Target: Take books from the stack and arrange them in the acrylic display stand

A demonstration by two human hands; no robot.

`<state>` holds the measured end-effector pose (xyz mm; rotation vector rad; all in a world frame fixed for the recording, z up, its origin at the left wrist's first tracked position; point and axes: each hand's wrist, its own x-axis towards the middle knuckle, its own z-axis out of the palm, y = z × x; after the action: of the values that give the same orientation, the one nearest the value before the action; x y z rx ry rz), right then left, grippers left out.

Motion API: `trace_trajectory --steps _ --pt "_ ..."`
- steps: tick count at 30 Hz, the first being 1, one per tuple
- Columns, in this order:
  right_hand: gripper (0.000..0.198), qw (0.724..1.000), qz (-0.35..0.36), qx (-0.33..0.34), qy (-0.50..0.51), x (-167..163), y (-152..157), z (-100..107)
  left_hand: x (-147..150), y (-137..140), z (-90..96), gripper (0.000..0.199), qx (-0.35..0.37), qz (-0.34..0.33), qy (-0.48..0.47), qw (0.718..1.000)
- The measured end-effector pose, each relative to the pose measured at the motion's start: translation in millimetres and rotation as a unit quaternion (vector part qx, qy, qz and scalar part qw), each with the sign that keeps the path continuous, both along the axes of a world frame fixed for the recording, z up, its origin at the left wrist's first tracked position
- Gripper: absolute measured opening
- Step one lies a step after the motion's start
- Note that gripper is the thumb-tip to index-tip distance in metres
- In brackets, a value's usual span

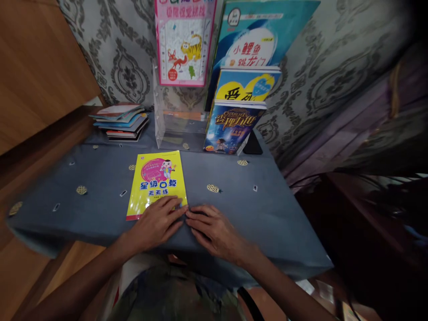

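Observation:
A yellow workbook (160,178) with a pink circle and a cartoon child on its cover lies flat near the front of the table. My left hand (158,223) rests across its lower right part, fingers stretched out and covering some of the cover. Beside the workbook's lower right corner, my right hand (214,229) lies on the cloth with its fingers extended. Its fingertips meet those of the left hand at that corner, and nothing shows in its grasp.
A grey-blue tablecloth (267,214) covers the table. Behind the workbook stands a clear acrylic rack (177,138), holding a pink book (183,49), a teal book (264,22), a yellow-and-blue book (249,84) and a dark blue book (232,127). A book stack (122,120) sits at back left.

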<state>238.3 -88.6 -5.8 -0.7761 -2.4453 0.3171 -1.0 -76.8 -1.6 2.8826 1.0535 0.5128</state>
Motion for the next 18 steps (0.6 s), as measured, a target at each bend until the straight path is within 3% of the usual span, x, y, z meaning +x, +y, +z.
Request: trace_trajectory --steps 5,10,13,18 --pt "0.027 1.0 0.002 -0.015 -0.007 0 -1 1 -8 4 0.9 0.04 -0.049 -0.013 0.004 0.999" --pt "0.027 1.0 0.002 -0.027 0.003 0 -3 4 -8 25 -0.4 0.047 -0.051 -0.002 0.062 0.997" --pt "0.028 0.999 0.0 -0.045 0.005 0 -4 8 -4 54 -6.7 0.048 -0.038 0.008 0.072 0.997" --pt "0.029 0.998 -0.005 -0.063 0.004 0 -7 13 4 126 -8.3 0.047 -0.049 0.06 0.084 0.993"
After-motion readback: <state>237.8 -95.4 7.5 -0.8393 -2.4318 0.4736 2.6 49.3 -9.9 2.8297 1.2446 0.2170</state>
